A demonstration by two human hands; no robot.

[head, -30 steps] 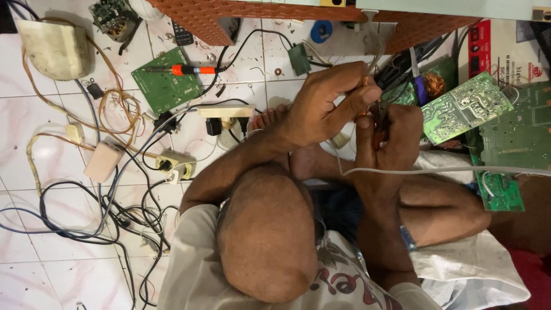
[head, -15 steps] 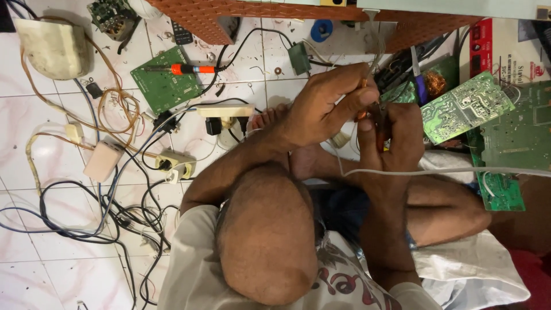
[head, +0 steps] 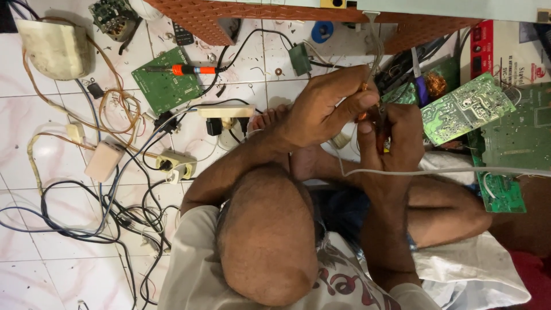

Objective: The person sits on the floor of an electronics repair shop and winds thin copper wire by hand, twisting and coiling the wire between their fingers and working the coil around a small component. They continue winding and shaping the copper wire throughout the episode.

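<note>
Left hand (head: 327, 109) pinches a grey wire (head: 374, 49); right hand (head: 396, 140) clamps what looks like pliers (head: 380, 123).

Bright, even, diffuse light across the scene, no clear single source. Soft short shadows under the cables (head: 86, 229) on the white tiled floor (head: 34, 275). Mild sheen on the tiles at left, no harsh glare. Focus mostly sharp; slight softness at the hands. Far right corner is darker. Little edge distortion.
</note>
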